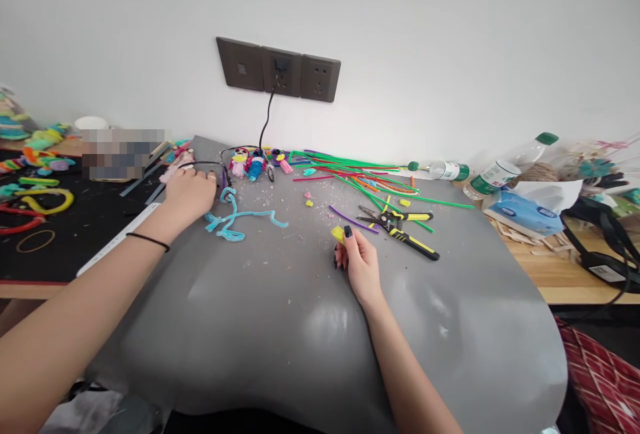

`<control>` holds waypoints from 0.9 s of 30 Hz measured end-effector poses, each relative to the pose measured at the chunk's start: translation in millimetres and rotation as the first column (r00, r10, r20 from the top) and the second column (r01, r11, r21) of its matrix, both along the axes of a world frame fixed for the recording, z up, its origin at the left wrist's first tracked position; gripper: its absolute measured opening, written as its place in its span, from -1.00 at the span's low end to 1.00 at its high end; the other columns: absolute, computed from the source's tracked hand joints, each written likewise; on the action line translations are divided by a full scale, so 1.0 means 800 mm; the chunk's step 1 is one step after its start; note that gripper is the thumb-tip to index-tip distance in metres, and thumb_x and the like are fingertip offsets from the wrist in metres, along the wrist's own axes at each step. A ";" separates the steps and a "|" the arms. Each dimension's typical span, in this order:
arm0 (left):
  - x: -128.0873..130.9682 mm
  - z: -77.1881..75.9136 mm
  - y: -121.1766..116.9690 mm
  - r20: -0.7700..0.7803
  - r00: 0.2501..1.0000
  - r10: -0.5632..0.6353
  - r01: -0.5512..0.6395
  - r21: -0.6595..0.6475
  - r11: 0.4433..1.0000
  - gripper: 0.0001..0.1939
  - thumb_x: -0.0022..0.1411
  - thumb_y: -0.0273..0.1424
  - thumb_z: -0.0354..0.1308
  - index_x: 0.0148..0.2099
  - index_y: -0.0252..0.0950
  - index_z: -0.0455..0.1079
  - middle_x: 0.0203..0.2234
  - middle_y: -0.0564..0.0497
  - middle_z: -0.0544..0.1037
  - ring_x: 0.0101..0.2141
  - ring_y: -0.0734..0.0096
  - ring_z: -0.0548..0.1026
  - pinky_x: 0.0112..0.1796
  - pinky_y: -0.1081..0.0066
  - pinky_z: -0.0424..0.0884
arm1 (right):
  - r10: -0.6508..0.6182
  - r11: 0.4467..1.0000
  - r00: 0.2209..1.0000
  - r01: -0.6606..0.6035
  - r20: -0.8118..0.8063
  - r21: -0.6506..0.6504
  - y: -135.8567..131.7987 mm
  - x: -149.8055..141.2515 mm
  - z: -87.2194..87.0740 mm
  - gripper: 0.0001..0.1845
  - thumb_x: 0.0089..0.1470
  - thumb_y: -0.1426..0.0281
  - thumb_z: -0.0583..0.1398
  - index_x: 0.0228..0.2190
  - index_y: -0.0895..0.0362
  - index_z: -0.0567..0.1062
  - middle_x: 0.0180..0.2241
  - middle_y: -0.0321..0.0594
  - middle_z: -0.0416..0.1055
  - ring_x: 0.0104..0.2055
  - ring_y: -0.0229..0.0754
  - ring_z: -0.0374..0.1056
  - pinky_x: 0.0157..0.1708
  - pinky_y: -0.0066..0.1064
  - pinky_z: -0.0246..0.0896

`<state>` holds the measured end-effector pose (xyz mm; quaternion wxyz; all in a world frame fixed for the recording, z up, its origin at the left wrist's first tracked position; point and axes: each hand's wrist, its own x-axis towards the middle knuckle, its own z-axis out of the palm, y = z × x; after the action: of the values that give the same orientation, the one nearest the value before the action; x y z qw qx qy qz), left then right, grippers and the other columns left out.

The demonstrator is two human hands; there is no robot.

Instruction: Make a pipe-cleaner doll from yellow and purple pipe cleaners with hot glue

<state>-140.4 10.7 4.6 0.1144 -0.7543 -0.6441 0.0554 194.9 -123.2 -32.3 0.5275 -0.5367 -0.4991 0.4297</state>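
From my remote feed I cannot read any word, brand or number with certainty. Taking the blue tissue pack (523, 213) as my landmark, I see small markings on its own front, too tiny for me to spell out. Just left of it, the larger green-capped bottle (507, 166) wears a green-and-white label (493, 177) whose characters I cannot resolve; farther left, the bottle lying on its side (440, 171) has a similar one, equally illegible. Right of the pack, a white sticker (607, 270) on the black strapped device (589, 261) stays unreadable to me
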 end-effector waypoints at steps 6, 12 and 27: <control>0.005 0.005 0.002 0.006 0.999 0.050 -0.050 0.024 0.998 -0.53 0.31 -0.62 -0.18 0.06 -0.65 0.48 0.00 -0.54 0.53 0.10 -0.19 0.41 0.06 0.03 0.28 | 0.000 1.000 1.000 0.000 0.000 -0.008 0.001 0.000 0.000 -0.31 0.18 -0.28 0.14 -0.54 0.08 0.34 -0.63 -0.36 0.30 -0.61 -0.34 0.17 -0.55 -0.45 0.10; 0.019 0.017 -0.021 0.157 0.987 0.040 -0.064 0.151 0.986 -0.53 0.37 -0.41 -0.10 0.16 -0.53 0.44 0.08 -0.41 0.42 0.15 -0.17 0.39 0.09 0.04 0.40 | -0.001 1.000 1.000 0.001 -0.026 -0.012 0.001 0.000 -0.003 -0.30 0.15 -0.30 0.16 -0.53 0.08 0.35 -0.63 -0.37 0.31 -0.61 -0.34 0.17 -0.55 -0.45 0.08; 0.136 0.009 -0.110 0.927 0.312 -0.210 0.343 0.096 0.934 -0.64 0.22 -0.05 0.32 -0.10 -0.20 0.55 -0.27 -0.01 0.64 -0.40 0.36 0.51 -0.36 0.38 0.43 | 0.069 0.996 0.997 -0.066 -0.042 0.068 -0.004 0.001 -0.004 -0.63 0.15 0.08 0.33 -0.15 0.07 0.55 -0.39 -0.27 0.54 -0.48 -0.26 0.37 -0.43 -0.40 0.27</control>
<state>-31.5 -76.9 11.8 -0.3044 -0.7574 -0.4519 -0.3598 196.0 -126.0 -35.4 0.5411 -0.4921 -0.5191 0.4423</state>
